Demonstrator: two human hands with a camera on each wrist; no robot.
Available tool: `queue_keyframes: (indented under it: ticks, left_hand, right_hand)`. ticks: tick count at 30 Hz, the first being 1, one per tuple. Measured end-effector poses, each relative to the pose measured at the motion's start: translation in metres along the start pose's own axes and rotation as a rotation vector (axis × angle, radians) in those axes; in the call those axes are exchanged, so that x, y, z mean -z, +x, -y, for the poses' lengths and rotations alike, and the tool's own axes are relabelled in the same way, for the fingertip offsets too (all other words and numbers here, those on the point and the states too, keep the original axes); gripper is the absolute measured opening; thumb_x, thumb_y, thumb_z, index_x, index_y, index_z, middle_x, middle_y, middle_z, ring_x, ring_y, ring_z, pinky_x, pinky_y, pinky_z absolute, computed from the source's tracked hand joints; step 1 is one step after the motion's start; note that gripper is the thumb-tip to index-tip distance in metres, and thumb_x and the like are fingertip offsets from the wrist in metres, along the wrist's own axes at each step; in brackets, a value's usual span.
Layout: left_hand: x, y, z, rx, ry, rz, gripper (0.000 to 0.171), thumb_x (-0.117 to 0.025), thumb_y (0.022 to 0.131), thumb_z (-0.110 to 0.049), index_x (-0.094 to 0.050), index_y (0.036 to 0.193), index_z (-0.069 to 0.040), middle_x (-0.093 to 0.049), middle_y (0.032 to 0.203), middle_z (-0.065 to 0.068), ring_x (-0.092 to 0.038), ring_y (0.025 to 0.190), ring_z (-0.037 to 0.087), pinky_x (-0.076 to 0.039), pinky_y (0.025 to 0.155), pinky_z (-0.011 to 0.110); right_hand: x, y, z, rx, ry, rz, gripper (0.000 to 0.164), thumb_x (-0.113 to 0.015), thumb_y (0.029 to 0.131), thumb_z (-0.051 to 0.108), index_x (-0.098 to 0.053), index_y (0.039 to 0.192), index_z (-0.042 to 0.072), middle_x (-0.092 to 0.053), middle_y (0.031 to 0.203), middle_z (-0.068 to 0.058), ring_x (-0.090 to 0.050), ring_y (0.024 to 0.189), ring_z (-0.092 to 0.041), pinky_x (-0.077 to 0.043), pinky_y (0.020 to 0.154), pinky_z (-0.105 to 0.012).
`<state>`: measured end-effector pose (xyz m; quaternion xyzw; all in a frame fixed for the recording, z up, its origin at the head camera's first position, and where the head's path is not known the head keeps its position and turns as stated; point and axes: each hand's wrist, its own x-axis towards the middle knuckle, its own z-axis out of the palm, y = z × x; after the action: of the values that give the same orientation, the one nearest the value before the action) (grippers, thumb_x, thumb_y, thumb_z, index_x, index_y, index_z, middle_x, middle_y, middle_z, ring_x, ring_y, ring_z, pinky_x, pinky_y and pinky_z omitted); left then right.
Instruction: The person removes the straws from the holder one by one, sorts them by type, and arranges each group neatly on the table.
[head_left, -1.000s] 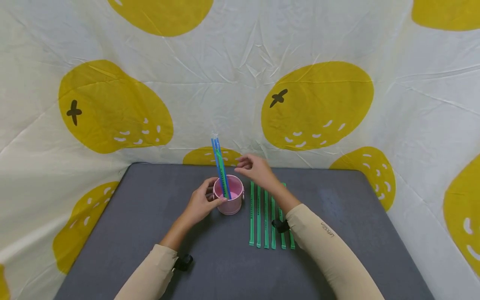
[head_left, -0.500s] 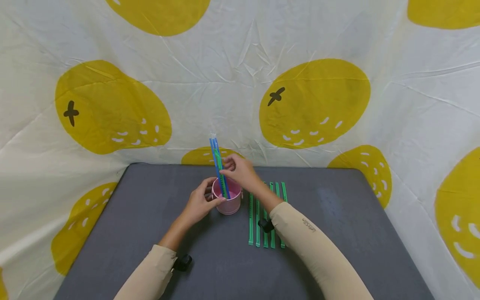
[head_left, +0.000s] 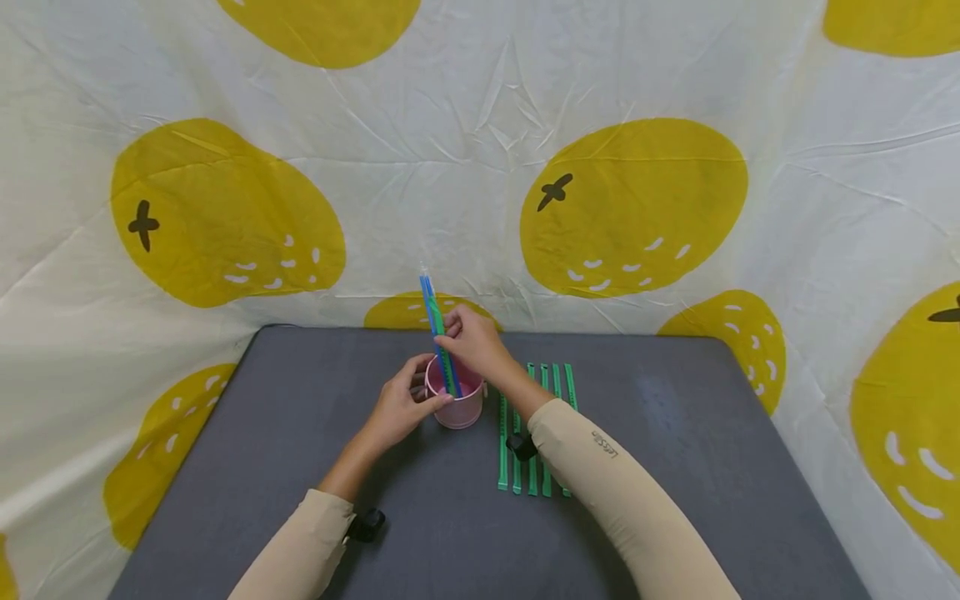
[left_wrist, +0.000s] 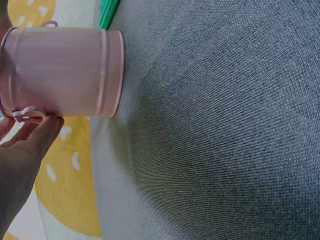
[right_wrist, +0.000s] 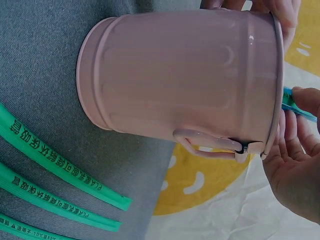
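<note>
A small pink metal bucket (head_left: 459, 414) with side handles stands upright on the table. My left hand (head_left: 405, 404) holds it from the left, thumb at the near rim and fingers round the far side. Slim wrapped drinking straws (head_left: 431, 302), blue and green, lean out of the bucket towards the back left. Over the rim, my right hand (head_left: 478, 343) pinches these straws between thumb and fingers. In the right wrist view the pinched straws (right_wrist: 287, 102) show just past the rim of the bucket (right_wrist: 180, 75), whose wall hides their lower ends.
Several green wrapped straws (head_left: 503, 458) lie side by side on the dark grey table (head_left: 315, 450), right of the bucket and partly under my right forearm. A white cloth (head_left: 420, 200) with yellow fruit prints hangs behind the table.
My right hand has moved left from beside the bucket to the straws and now pinches them. The straws have tipped together slightly. My left hand has stayed on the bucket.
</note>
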<state>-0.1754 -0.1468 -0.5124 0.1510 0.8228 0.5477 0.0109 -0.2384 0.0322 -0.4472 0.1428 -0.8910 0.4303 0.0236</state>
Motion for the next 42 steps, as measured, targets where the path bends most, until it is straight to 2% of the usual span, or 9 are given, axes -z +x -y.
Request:
queue_keyframes:
  ticks: [7, 11, 15, 19, 24, 29, 34, 38, 42]
  left_hand:
    - [0.000, 0.002, 0.003, -0.012, -0.017, 0.006, 0.074, -0.085, 0.087, -0.020, -0.046, 0.150, -0.009, -0.060, 0.140, 0.027, -0.059, 0.128, 0.047, -0.055, 0.103, 0.053]
    - [-0.001, 0.003, 0.002, 0.000, -0.015, 0.007, 0.075, -0.085, 0.088, -0.019, -0.045, 0.150, -0.007, -0.060, 0.140, 0.027, -0.059, 0.128, 0.047, -0.054, 0.104, 0.055]
    - [-0.002, 0.003, 0.000, 0.011, -0.013, 0.006, 0.076, -0.084, 0.088, -0.014, -0.043, 0.152, -0.003, -0.058, 0.141, 0.029, -0.057, 0.130, 0.048, -0.052, 0.105, 0.059]
    - [-0.001, 0.001, -0.011, 0.012, -0.011, 0.016, 0.077, -0.083, 0.089, -0.012, -0.041, 0.151, 0.002, -0.057, 0.141, 0.031, -0.056, 0.130, 0.049, -0.050, 0.106, 0.062]
    - [0.002, -0.004, -0.032, 0.004, -0.028, 0.019, 0.075, -0.082, 0.089, -0.011, -0.042, 0.149, 0.005, -0.058, 0.139, 0.032, -0.058, 0.128, 0.050, -0.050, 0.105, 0.062]
    - [0.002, -0.005, -0.038, 0.010, -0.034, 0.014, 0.074, -0.082, 0.089, -0.011, -0.042, 0.150, 0.004, -0.058, 0.139, 0.032, -0.058, 0.129, 0.049, -0.050, 0.106, 0.062]
    - [0.001, -0.003, -0.034, 0.024, -0.032, 0.015, 0.074, -0.082, 0.089, -0.011, -0.043, 0.149, 0.005, -0.057, 0.139, 0.033, -0.056, 0.130, 0.052, -0.048, 0.107, 0.063]
    - [-0.002, 0.001, -0.020, 0.030, -0.022, 0.014, 0.075, -0.082, 0.089, -0.011, -0.041, 0.151, 0.003, -0.056, 0.140, 0.034, -0.055, 0.130, 0.052, -0.048, 0.107, 0.063]
    - [-0.004, 0.005, -0.005, 0.027, -0.020, -0.002, 0.077, -0.083, 0.089, -0.013, -0.041, 0.152, -0.001, -0.057, 0.141, 0.032, -0.056, 0.131, 0.050, -0.049, 0.107, 0.062]
  right_hand:
    - [0.003, 0.001, -0.001, -0.013, 0.011, 0.015, 0.026, -0.078, 0.094, 0.018, -0.063, 0.110, 0.004, -0.073, 0.101, -0.010, -0.070, 0.095, -0.024, -0.061, 0.085, -0.036]
    - [0.008, 0.001, -0.003, -0.006, 0.030, 0.015, 0.024, -0.078, 0.094, 0.017, -0.064, 0.109, 0.005, -0.072, 0.101, -0.010, -0.069, 0.096, -0.025, -0.060, 0.087, -0.037]
    - [0.014, 0.000, -0.004, 0.002, 0.073, 0.029, 0.022, -0.076, 0.096, 0.016, -0.064, 0.110, 0.005, -0.071, 0.103, -0.010, -0.069, 0.094, -0.024, -0.060, 0.081, -0.034]
    - [0.023, 0.000, -0.001, 0.006, 0.123, 0.055, 0.021, -0.073, 0.098, 0.016, -0.063, 0.113, 0.005, -0.070, 0.104, -0.011, -0.070, 0.089, -0.025, -0.061, 0.072, -0.031]
    - [0.037, 0.001, 0.003, 0.018, 0.173, 0.035, 0.023, -0.073, 0.098, 0.016, -0.062, 0.115, 0.006, -0.068, 0.105, -0.012, -0.072, 0.090, -0.030, -0.064, 0.073, -0.034]
    - [0.057, 0.005, 0.008, 0.041, 0.265, -0.005, 0.022, -0.071, 0.099, 0.014, -0.061, 0.116, 0.005, -0.066, 0.105, -0.013, -0.073, 0.090, -0.032, -0.065, 0.072, -0.033]
    - [0.079, 0.008, 0.013, 0.055, 0.345, -0.041, 0.020, -0.070, 0.100, 0.012, -0.059, 0.115, 0.004, -0.063, 0.102, -0.011, -0.073, 0.090, -0.028, -0.066, 0.076, -0.038]
    - [0.096, 0.009, 0.018, 0.085, 0.412, -0.068, 0.020, -0.069, 0.099, 0.007, -0.060, 0.115, 0.000, -0.061, 0.099, -0.011, -0.073, 0.087, -0.024, -0.065, 0.079, -0.044]
    - [0.114, 0.010, 0.021, 0.114, 0.478, -0.107, 0.021, -0.069, 0.099, 0.005, -0.059, 0.116, -0.004, -0.061, 0.096, -0.009, -0.072, 0.080, -0.017, -0.066, 0.075, -0.040]
